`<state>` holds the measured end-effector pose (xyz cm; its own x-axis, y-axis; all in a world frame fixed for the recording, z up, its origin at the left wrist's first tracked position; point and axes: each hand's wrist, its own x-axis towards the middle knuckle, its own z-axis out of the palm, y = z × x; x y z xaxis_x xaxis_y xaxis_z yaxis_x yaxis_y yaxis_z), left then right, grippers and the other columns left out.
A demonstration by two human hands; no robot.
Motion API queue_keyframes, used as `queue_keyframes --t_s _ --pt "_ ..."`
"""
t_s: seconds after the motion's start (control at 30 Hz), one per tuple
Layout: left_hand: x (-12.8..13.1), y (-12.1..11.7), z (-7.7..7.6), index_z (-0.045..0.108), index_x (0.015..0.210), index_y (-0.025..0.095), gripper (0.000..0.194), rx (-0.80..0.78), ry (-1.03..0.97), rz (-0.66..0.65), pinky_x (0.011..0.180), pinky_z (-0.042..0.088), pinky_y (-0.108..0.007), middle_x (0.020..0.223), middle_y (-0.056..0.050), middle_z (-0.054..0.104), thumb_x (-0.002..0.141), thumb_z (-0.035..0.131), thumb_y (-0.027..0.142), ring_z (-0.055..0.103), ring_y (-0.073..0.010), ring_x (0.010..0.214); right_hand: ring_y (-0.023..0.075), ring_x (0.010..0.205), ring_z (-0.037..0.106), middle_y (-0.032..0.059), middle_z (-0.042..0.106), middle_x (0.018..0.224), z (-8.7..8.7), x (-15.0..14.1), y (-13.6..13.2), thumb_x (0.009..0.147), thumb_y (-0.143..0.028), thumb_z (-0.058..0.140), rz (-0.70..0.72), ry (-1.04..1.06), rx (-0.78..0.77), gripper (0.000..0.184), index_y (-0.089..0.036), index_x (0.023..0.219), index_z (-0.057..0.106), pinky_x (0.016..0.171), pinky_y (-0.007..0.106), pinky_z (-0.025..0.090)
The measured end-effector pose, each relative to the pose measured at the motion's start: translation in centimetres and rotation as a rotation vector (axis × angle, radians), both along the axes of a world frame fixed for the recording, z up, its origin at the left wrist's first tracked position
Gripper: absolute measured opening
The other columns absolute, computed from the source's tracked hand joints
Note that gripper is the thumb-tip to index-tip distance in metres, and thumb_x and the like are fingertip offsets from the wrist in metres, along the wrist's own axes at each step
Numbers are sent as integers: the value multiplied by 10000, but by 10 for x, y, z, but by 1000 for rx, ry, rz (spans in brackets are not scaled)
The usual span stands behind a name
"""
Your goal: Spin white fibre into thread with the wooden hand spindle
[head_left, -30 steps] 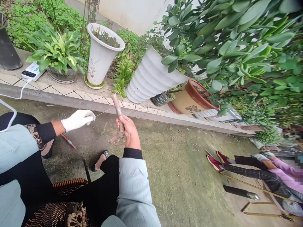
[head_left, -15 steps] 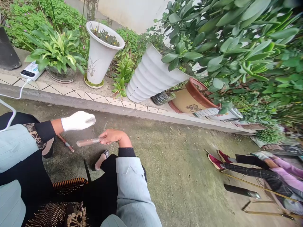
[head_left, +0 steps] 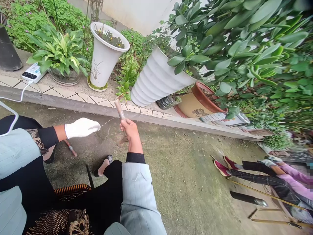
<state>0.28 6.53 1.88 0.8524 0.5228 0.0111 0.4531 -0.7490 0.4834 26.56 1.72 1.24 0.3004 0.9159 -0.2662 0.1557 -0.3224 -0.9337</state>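
Observation:
My left hand, in a white glove, is closed with its fingertips pinched on a thin wire or thread; which of the two I cannot tell. The strand runs across to a brownish stick, which has a silvery-grey winding round its middle. My bare right hand is wrapped round this stick just below the winding, with the upper end tilted up and leftward. The stick's lower end is blurred behind the hand. On the ground under my left wrist lies a similar wrapped stick, partly hidden by the arm.
A tiled ledge ahead carries a white pot, a ribbed white planter, a brown pot and a power bank with a white cable. At right, a person in red shoes sits near a dark cylinder.
My right hand has swung the stick from pointing left to pointing up, moving up and to the right. The strand now stretches sideways. My gloved left hand has shifted only slightly.

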Motion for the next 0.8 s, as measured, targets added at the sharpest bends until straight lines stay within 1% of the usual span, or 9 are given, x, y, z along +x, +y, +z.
queue_keyframes --t_s 0.1,0.2,0.27,0.33,0.43,0.53,0.63,0.73,0.8 --pt "-1 -1 -5 659 978 185 349 192 5 -84 644 428 -255 877 -59 710 934 346 334 640 -178 729 115 575 486 -2 571 658 -7 -4 1 770 -312 596 159 -498 -188 172 -189 876 653 562 239 366" --pt "-2 -1 -6 664 848 177 336 298 9 -138 564 397 -252 668 -55 665 920 366 315 594 -167 570 148 665 546 39 644 745 -9 -15 -1 759 -296 626 469 -753 -378 176 -192 883 695 609 257 378" --pt "-2 0 -5 664 833 174 324 316 17 -128 552 393 -253 640 -58 654 906 379 309 584 -168 547 142 635 553 43 647 710 -10 -25 -4 740 -272 654 740 -692 -540 168 -176 867 705 591 251 381" --pt "-1 3 -3 669 895 172 326 298 14 -47 579 412 -260 742 -76 689 897 380 320 614 -182 616 114 579 536 18 626 653 -9 -33 -7 731 -271 669 993 -464 -638 183 -169 879 704 564 232 389" --pt "-1 13 -1 664 974 173 335 131 -7 170 634 439 -264 866 -72 709 876 390 339 637 -189 715 86 580 523 -8 612 674 0 -34 -12 700 -331 709 1185 -37 -564 297 -154 938 685 567 214 416" --pt "0 20 -2 657 947 156 303 -206 -116 301 625 443 -238 749 -31 689 838 422 314 617 -157 668 76 599 511 -5 603 718 16 -23 -15 671 -375 742 1065 256 -305 423 -128 1002 651 567 207 421" --pt "-2 18 -1 630 982 139 315 -398 -275 342 578 433 -220 729 -22 669 849 399 307 581 -127 605 65 550 462 -16 561 688 25 -9 -14 696 -404 722 608 396 35 355 -141 914 626 514 198 387" --pt "-3 11 2 621 1019 167 333 -326 -251 326 609 434 -223 742 -7 670 879 363 323 587 -127 629 64 532 442 -25 531 678 20 -3 -10 706 -409 702 194 420 169 295 -169 836 591 512 204 386" --pt "-2 6 4 637 1003 186 326 -197 -139 195 666 436 -234 788 -7 687 880 374 333 611 -145 699 69 525 443 -22 534 675 11 -4 -6 699 -402 692 92 328 105 280 -170 820 590 511 210 384"
